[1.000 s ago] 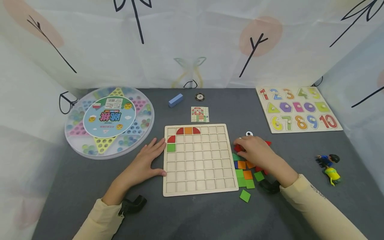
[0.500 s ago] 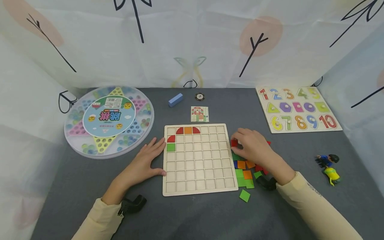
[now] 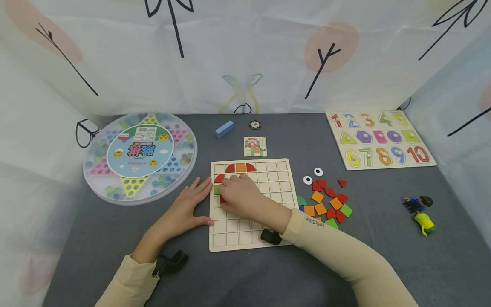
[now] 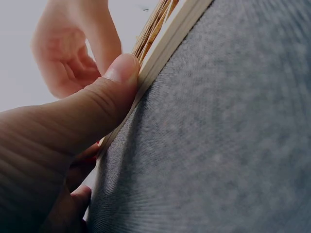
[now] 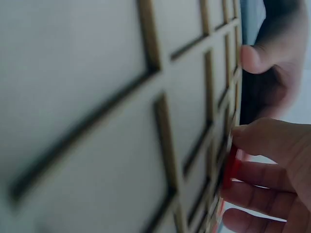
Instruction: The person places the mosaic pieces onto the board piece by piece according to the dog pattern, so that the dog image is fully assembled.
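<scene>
A wooden grid board point(image 3: 264, 221) lies in the middle of the table, with red quarter-round tiles, an orange square point(image 3: 240, 167) and a green square point(image 3: 216, 189) set in its upper left cells. My left hand point(image 3: 186, 207) has its fingers spread along the board's left edge; in the left wrist view its thumb point(image 4: 114, 92) presses that edge. Over the board's left columns, my right hand point(image 3: 243, 197) pinches a red tile point(image 5: 232, 167) just below the green square. The fingers hide most of that tile in the head view.
Right of the board lie loose red, orange and green tiles point(image 3: 317, 197) and two eye discs point(image 3: 307, 180). Behind it sits a pattern card point(image 3: 255, 146). A round Chinese checkers set point(image 3: 140, 157) is at left, a number puzzle point(image 3: 381, 140) and toy figures point(image 3: 423, 219) at right.
My right hand has picked up a red tile from the loose pieces and moved left over the board to its left column. My left hand has stayed at the board's edge.
</scene>
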A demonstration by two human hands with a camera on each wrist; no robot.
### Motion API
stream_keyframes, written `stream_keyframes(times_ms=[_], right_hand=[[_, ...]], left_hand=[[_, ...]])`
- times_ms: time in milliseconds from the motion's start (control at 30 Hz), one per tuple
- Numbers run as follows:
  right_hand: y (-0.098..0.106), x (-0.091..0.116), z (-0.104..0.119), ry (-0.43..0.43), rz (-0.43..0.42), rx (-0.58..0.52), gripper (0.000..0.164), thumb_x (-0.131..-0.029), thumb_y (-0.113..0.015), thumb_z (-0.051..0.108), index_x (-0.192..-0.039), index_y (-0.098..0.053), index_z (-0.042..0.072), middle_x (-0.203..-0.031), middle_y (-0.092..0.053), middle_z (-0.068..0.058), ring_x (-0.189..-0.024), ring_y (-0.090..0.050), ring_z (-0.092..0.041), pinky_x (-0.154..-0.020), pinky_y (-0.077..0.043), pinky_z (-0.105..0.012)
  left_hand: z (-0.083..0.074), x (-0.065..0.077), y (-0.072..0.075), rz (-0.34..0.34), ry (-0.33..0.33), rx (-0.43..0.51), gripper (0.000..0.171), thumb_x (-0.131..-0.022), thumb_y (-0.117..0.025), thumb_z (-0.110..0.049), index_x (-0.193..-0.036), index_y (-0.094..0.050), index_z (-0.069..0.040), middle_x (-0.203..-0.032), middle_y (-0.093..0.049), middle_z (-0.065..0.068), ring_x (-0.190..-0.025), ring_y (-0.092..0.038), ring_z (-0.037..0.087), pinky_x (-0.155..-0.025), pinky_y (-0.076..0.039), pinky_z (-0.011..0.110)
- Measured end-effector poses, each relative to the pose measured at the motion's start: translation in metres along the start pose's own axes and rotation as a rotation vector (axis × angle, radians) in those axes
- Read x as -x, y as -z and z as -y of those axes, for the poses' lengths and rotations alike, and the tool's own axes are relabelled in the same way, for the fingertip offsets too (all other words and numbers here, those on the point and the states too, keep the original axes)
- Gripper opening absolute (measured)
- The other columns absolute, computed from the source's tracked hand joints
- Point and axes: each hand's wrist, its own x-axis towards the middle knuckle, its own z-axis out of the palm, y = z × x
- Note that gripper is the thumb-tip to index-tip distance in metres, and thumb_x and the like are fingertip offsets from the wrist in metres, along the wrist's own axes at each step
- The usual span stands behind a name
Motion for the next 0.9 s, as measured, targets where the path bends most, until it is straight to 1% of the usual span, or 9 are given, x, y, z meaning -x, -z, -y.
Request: stream_keyframes(times_ms=[67,167,367,500,600,667,767,833,900], right_hand=[[-0.003,-0.004,0.004,-0.007,0.015,0.01,0.023,-0.08,-0.061,0.035,-0.097,-0.063,0.019,-0.09,-0.059,0.005,-0.084,-0.055,-0.014,-0.069,-0.042,-0.031],[-0.005,-0.006,0.006,-0.012,0.006,0.0,0.025,-0.08,-0.062,0.036,-0.099,-0.063,0.019,-0.09,-0.06,0.005,-0.084,-0.056,-0.013,-0.069,-0.042,-0.031],[-0.005,-0.006,0.008,0.029,-0.005,-0.022,0.019,-0.082,-0.062,0.034,-0.095,-0.064,0.02,-0.087,-0.059,0.005,-0.082,-0.055,-0.013,-0.065,-0.04,-0.029],[-0.004,-0.007,0.01,0.042,0.011,-0.012,0.019,-0.082,-0.062,0.033,-0.097,-0.064,0.021,-0.091,-0.059,0.005,-0.085,-0.055,-0.013,-0.065,-0.041,-0.03],[0.002,-0.004,0.007,0.044,0.021,-0.049,0.019,-0.082,-0.063,0.031,-0.099,-0.065,0.022,-0.09,-0.059,0.006,-0.085,-0.056,-0.012,-0.068,-0.042,-0.03],[0.008,0.002,-0.003,0.045,0.003,-0.106,0.021,-0.081,-0.063,0.029,-0.101,-0.065,0.021,-0.093,-0.06,0.006,-0.087,-0.056,-0.012,-0.072,-0.044,-0.03],[0.017,0.021,-0.032,0.019,-0.065,-0.234,0.024,-0.08,-0.065,0.023,-0.104,-0.065,0.017,-0.097,-0.061,0.005,-0.09,-0.057,-0.011,-0.077,-0.046,-0.029],[0.021,0.039,-0.057,-0.02,-0.122,-0.311,0.026,-0.08,-0.067,0.019,-0.105,-0.065,0.014,-0.101,-0.061,0.001,-0.089,-0.058,-0.014,-0.076,-0.047,-0.03],[0.021,0.059,-0.082,-0.079,-0.169,-0.362,0.026,-0.079,-0.068,0.016,-0.104,-0.065,0.011,-0.1,-0.061,-0.002,-0.084,-0.058,-0.017,-0.071,-0.047,-0.031]], left_hand=[[0.0,0.0,0.0,-0.001,-0.002,-0.001,0.1,-0.064,-0.073,-0.048,-0.143,-0.021,-0.016,-0.149,-0.014,-0.003,-0.137,-0.002,0.025,-0.105,-0.007,0.053],[0.0,0.0,0.0,0.002,-0.002,0.001,0.1,-0.063,-0.073,-0.047,-0.142,-0.021,-0.015,-0.149,-0.014,-0.002,-0.137,-0.001,0.025,-0.105,-0.007,0.053],[-0.001,0.0,0.002,0.0,-0.003,0.018,0.098,-0.064,-0.073,-0.046,-0.142,-0.022,-0.014,-0.149,-0.015,-0.001,-0.137,-0.002,0.026,-0.105,-0.006,0.054],[0.0,0.001,0.002,-0.003,0.002,0.022,0.098,-0.065,-0.073,-0.046,-0.142,-0.022,-0.014,-0.149,-0.015,0.0,-0.137,-0.002,0.026,-0.105,-0.006,0.054],[0.0,0.002,0.002,0.001,0.014,0.015,0.098,-0.065,-0.072,-0.047,-0.142,-0.022,-0.015,-0.149,-0.015,-0.001,-0.137,-0.002,0.026,-0.105,-0.006,0.053],[0.0,0.002,0.002,0.004,0.018,0.014,0.099,-0.064,-0.072,-0.048,-0.142,-0.021,-0.015,-0.149,-0.014,-0.001,-0.137,-0.002,0.026,-0.105,-0.006,0.054],[0.0,0.001,0.002,0.012,0.018,0.007,0.1,-0.064,-0.071,-0.05,-0.143,-0.02,-0.016,-0.149,-0.013,-0.002,-0.137,-0.001,0.025,-0.105,-0.006,0.053],[0.0,0.0,0.001,0.016,0.016,0.005,0.1,-0.064,-0.071,-0.05,-0.143,-0.019,-0.016,-0.149,-0.012,-0.003,-0.137,0.0,0.025,-0.105,-0.005,0.053],[0.001,0.0,0.001,0.018,0.016,0.002,0.1,-0.064,-0.071,-0.05,-0.143,-0.019,-0.017,-0.149,-0.012,-0.003,-0.137,0.0,0.024,-0.106,-0.005,0.052]])
